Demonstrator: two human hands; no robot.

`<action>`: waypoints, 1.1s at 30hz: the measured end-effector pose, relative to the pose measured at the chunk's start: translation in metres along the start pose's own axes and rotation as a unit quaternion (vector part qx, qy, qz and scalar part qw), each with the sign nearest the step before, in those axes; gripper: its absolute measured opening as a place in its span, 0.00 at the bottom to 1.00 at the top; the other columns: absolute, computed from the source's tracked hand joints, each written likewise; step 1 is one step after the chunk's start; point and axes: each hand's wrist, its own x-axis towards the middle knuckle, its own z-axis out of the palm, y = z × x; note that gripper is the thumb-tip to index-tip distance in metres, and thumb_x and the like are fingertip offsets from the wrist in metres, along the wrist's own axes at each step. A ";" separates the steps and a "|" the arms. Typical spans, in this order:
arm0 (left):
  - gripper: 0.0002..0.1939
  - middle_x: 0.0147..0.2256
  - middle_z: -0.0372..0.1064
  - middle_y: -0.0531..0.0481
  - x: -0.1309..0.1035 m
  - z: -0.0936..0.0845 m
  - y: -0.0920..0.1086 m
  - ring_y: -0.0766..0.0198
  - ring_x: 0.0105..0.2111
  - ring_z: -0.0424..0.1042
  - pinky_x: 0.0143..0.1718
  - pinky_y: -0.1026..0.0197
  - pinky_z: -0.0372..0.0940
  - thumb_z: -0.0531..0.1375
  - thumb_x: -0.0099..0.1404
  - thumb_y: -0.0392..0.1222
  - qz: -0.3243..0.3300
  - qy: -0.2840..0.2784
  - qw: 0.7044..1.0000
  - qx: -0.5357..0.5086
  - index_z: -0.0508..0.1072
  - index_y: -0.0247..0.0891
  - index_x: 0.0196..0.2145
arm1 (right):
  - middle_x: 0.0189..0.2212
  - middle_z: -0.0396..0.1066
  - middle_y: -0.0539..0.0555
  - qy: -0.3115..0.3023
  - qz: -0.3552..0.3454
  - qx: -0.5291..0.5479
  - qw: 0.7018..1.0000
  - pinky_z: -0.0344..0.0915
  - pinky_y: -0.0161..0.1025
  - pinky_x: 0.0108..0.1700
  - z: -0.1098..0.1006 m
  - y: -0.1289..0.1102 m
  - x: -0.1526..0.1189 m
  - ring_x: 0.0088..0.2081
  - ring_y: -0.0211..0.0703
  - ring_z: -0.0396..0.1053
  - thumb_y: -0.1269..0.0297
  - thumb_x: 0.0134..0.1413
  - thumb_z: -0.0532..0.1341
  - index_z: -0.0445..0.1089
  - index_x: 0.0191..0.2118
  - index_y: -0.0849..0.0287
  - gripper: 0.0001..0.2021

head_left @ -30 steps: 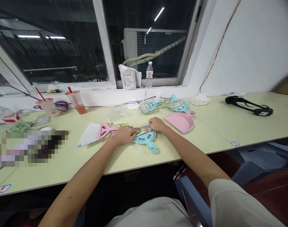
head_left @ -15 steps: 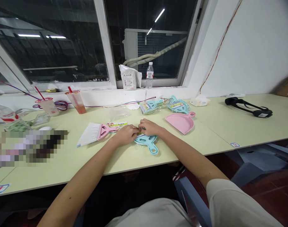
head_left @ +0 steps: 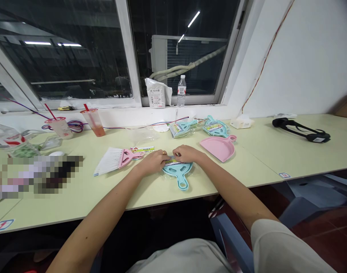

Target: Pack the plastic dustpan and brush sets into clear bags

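Observation:
A light-blue dustpan and brush set (head_left: 177, 171) in a clear plastic bag lies on the table in front of me, its handle pointing toward me. My left hand (head_left: 154, 161) is closed at the bag's upper left edge, with a ring on one finger. Across from it, my right hand (head_left: 187, 154) pinches the bag's top edge. A printed label shows between them; the fingertips are partly hidden. Left of my hands lies a pink brush (head_left: 125, 157) with white bristles. A pink dustpan (head_left: 219, 148) rests to the right.
Two more packaged blue sets, one (head_left: 182, 128) beside another (head_left: 215, 127), lie toward the wall. Two drink cups (head_left: 94, 123) with red straws stand at back left. A water bottle (head_left: 181, 91) is on the sill. A black strapped device (head_left: 301, 129) lies far right.
My hands have moved slightly apart along the bag's top edge, uncovering more of the label. The blue set has turned a little, its handle now pointing more straight toward me.

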 end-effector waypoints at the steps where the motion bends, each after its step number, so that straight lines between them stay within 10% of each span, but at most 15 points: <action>1: 0.22 0.47 0.74 0.44 0.000 0.000 0.000 0.53 0.45 0.73 0.45 0.54 0.64 0.51 0.71 0.34 0.005 -0.005 1.000 0.004 0.80 0.48 0.53 | 0.31 0.76 0.53 -0.002 0.004 0.006 1.000 0.51 0.37 0.33 -0.002 0.001 -0.002 0.33 0.42 0.67 0.65 0.57 0.62 0.75 0.33 0.55 0.04; 11: 0.22 0.39 0.74 0.42 0.003 0.005 -0.004 0.51 0.43 0.73 0.47 0.52 0.64 0.52 0.71 0.35 -0.008 0.011 0.999 0.048 0.82 0.48 0.52 | 0.30 0.76 0.58 -0.016 0.142 0.008 0.990 0.54 0.39 0.30 -0.011 0.014 -0.008 0.31 0.45 0.70 0.65 0.52 0.65 0.73 0.25 0.58 0.07; 19: 0.21 0.43 0.74 0.43 0.002 0.002 0.002 0.54 0.40 0.75 0.39 0.56 0.66 0.50 0.70 0.35 -0.096 -0.019 0.995 0.023 0.81 0.44 0.50 | 0.52 0.76 0.69 -0.022 0.341 -0.019 0.940 0.68 0.42 0.44 -0.006 0.006 -0.001 0.51 0.59 0.75 0.60 0.63 0.58 0.76 0.51 0.63 0.17; 27: 0.17 0.40 0.78 0.43 0.003 0.009 -0.002 0.54 0.41 0.75 0.45 0.56 0.68 0.54 0.64 0.34 -0.128 0.037 0.990 -0.053 0.84 0.39 0.39 | 0.53 0.74 0.70 -0.017 0.311 -0.001 0.950 0.67 0.44 0.46 0.004 0.011 -0.001 0.53 0.59 0.74 0.61 0.67 0.55 0.72 0.52 0.64 0.16; 33: 0.14 0.24 0.75 0.47 0.005 0.010 -0.013 0.60 0.25 0.73 0.30 0.61 0.66 0.55 0.61 0.37 -0.279 0.048 0.940 -0.189 0.81 0.36 0.29 | 0.55 0.74 0.66 0.076 0.279 0.118 0.950 0.65 0.41 0.50 0.006 0.023 0.002 0.55 0.55 0.73 0.52 0.70 0.54 0.65 0.61 0.62 0.23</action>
